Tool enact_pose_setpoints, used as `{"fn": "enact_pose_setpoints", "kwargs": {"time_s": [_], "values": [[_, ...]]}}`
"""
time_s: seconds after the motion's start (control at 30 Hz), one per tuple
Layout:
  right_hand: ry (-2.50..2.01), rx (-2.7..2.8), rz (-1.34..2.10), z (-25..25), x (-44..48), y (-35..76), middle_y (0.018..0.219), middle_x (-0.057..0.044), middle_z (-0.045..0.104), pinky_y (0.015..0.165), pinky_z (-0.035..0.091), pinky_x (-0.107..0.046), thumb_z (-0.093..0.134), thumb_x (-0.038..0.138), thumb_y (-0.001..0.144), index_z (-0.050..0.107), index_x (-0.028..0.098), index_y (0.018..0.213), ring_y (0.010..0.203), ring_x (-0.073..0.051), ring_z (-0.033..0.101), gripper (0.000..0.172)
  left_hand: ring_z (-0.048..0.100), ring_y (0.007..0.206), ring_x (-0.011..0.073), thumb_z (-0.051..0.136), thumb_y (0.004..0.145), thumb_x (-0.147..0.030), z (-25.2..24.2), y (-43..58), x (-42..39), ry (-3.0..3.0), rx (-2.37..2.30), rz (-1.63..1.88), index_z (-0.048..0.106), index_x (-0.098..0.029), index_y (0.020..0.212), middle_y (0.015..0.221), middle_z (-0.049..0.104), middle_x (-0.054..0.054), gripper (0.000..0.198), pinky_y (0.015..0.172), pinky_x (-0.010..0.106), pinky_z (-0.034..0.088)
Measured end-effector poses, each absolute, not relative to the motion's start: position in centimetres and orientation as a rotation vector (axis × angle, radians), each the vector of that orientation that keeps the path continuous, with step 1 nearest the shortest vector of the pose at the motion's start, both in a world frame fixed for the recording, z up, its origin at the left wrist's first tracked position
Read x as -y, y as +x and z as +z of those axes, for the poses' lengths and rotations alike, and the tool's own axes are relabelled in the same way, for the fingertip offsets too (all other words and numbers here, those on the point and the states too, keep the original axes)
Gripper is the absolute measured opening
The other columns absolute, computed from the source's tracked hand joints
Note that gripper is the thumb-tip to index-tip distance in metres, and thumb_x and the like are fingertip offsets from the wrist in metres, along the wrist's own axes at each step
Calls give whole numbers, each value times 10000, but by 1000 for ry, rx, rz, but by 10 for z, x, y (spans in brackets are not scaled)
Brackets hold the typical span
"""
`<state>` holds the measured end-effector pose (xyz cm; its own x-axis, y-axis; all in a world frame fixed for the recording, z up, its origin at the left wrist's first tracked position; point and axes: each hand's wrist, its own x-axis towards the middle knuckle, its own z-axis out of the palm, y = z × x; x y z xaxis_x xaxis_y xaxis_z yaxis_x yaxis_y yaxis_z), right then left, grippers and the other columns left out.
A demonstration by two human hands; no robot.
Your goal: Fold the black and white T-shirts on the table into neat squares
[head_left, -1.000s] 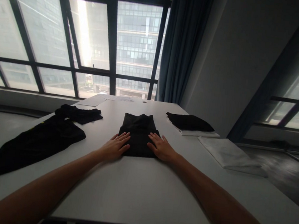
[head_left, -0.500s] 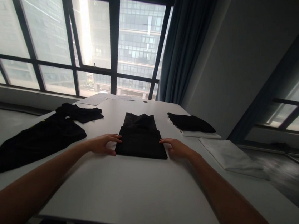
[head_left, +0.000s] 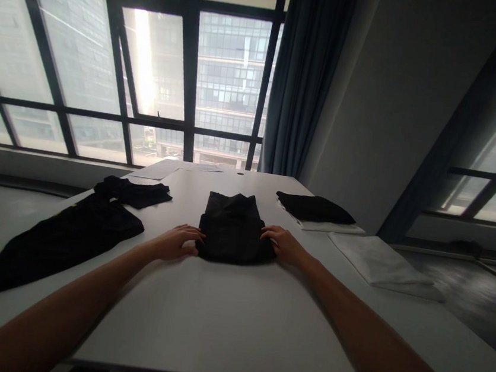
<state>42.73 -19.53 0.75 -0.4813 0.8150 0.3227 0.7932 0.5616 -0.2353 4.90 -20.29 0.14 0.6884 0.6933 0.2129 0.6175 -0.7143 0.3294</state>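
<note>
A folded black garment point(head_left: 236, 235) lies on the white table straight ahead of me, its far part narrower than the near folded part. My left hand point(head_left: 179, 242) grips its left edge, fingers on top and thumb low at the near corner. On the opposite side my right hand point(head_left: 283, 245) holds the right edge, its fingertips over the cloth and the thumb hidden. The garment's near edge looks rounded and slightly raised between the hands.
To the left, another black garment point(head_left: 57, 245) is spread out, with a dark crumpled piece point(head_left: 135, 191) behind it. A folded black cloth point(head_left: 315, 208) rests on white cloth at the right, near a folded white cloth point(head_left: 382, 264). Papers point(head_left: 158, 170) lie at the table's far end.
Both hands have closed in on the garment's sides. Its near edge, flat and straight before, now curves and lifts a little. The view has tilted slightly upward.
</note>
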Motion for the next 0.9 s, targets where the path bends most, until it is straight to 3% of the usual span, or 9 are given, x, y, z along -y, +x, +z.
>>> {"fn": "enact_pose_setpoints", "kwargs": {"time_s": [0.1, 0.2, 0.3, 0.43, 0.5, 0.57, 0.7, 0.8, 0.9], "values": [[-1281, 2387, 166, 19, 201, 429, 1287, -75, 649, 1104, 366, -440, 506, 59, 812, 718, 213, 1012, 1289, -242, 517, 330, 518, 1264, 292, 518, 926, -454, 7, 55, 208, 2653, -1067, 586, 639, -209, 1223, 1300, 633, 124, 404, 1112, 477, 336], [-1268, 2405, 307, 37, 211, 434, 1298, -62, 649, 1122, 322, -492, 532, 133, 825, 720, 224, 993, 1348, -278, 455, 268, 636, 993, 251, 421, 961, -518, 22, 57, 216, 2510, -1095, 663, 647, -199, 1154, 1087, 699, 100, 435, 921, 405, 483], [-1235, 2425, 542, 55, 222, 437, 1171, -60, 707, 1007, 439, -444, 523, 215, 840, 721, 220, 1007, 1134, -272, 613, 259, 640, 818, 216, 384, 955, -594, 37, 56, 224, 2365, -1022, 732, 656, -182, 1044, 911, 699, 67, 502, 793, 358, 515], [-1202, 2428, 675, 66, 228, 438, 892, -38, 733, 785, 511, -326, 501, 226, 816, 713, 179, 940, 824, -209, 658, 250, 569, 1191, 296, 730, 741, -589, 36, 56, 230, 2366, -837, 447, 574, -253, 1304, 1327, 605, 89, 674, 1016, 427, 443], [-1242, 2441, 645, 66, 227, 441, 846, -34, 725, 757, 506, -311, 507, 218, 799, 718, 171, 904, 791, -201, 648, 240, 428, 1357, 343, 868, 578, -527, 27, 59, 231, 2407, -857, 252, 500, -324, 1400, 1497, 465, 83, 923, 1108, 492, 351], [-1257, 2444, 672, 66, 227, 446, 860, -36, 731, 775, 509, -314, 524, 206, 783, 728, 172, 898, 810, -203, 654, 237, 305, 1435, 360, 880, 580, -483, 20, 63, 231, 2478, -867, 171, 448, -352, 1443, 1568, 362, 80, 973, 1163, 566, 228], [-1260, 2478, 996, 75, 232, 462, 991, -40, 747, 865, 517, -331, 618, 194, 729, 756, 195, 952, 945, -227, 676, 262, 282, 1451, 337, 709, 829, -365, 19, 72, 235, 2671, -854, 221, 477, -365, 1427, 1581, 338, 46, 642, 1180, 623, 94], [-1377, 2452, 1201, 79, 235, 469, 1060, -48, 744, 874, 524, -323, 648, 196, 722, 771, 215, 980, 1038, -242, 669, 287, 390, 1382, 330, 659, 875, -309, 24, 76, 238, 2781, -922, 294, 612, -375, 1300, 1509, 454, 20, 433, 1151, 570, 269], [-1545, 2393, 992, 70, 228, 467, 1146, -85, 718, 860, 526, -320, 665, 239, 759, 740, 202, 1105, 1055, -249, 663, 356, 525, 1223, 297, 642, 896, -302, 24, 80, 236, 2873, -1014, 369, 712, -338, 1147, 1322, 596, 42, 263, 1049, 498, 416]]}}
